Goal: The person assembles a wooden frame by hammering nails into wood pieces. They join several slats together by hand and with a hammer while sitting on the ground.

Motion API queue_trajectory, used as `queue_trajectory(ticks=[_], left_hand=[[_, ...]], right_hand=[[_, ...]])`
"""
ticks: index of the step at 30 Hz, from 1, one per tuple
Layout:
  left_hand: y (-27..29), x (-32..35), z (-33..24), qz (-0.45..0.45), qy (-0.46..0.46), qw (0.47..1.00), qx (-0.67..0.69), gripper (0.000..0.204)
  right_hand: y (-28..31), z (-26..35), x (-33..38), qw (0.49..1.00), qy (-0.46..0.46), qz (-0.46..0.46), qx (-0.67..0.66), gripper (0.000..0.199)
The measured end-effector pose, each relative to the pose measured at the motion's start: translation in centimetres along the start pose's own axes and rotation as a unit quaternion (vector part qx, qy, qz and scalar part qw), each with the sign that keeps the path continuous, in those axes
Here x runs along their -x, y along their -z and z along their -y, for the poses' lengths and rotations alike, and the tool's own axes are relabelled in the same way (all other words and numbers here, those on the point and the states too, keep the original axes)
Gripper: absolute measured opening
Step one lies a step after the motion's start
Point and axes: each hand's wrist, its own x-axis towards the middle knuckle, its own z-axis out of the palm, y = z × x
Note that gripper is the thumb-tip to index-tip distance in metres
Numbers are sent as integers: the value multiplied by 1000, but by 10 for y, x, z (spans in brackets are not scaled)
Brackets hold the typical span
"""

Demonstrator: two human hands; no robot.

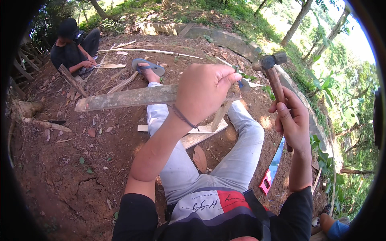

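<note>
My right hand [291,116] is wrapped round the wooden handle of a hammer [274,76], its dark metal head raised above the fist. My left hand [205,88] is closed in a pinch over the right end of a long weathered plank [128,97]; what the fingertips hold is too small to make out. The plank lies crosswise in front of me, above my legs. Beneath its right end stands a short wooden upright [221,115], which comes down to pale boards [201,136] between my legs. The left hand hides part of the plank.
On the soil right of my leg lies a handsaw [273,164] with a red handle. A person in dark clothes [74,48] sits at the far left, hands at a strip of wood. Long pale strips [148,51] lie behind; a low concrete edging [225,38] borders the greenery.
</note>
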Motion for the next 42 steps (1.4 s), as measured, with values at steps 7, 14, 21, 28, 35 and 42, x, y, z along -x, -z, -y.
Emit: queue_trajectory(ticks=[7, 14, 21, 28, 35, 42], left_hand=[[-1, 1, -1, -6, -6, 1000, -2, 17], [-3, 1, -1, -9, -2, 1000, 6, 17], [-1, 1, -1, -17, -10, 1000, 5, 17], [-2, 2, -1, -12, 3, 1000, -7, 17], [-2, 2, -3, -15, -3, 1000, -7, 17], [1, 4, -4, 11, 4, 1000, -9, 17]], right_hand=[[-1, 0, 0, 1000, 6, -3, 11, 43], [0, 1, 2, 1000, 0, -4, 17, 44], [-3, 9, 2, 1000, -14, -13, 1, 40], [-1, 4, 4, 1000, -10, -11, -2, 40], [0, 2, 3, 1000, 0, -7, -6, 40], [5, 11, 2, 1000, 16, 9, 20, 46]])
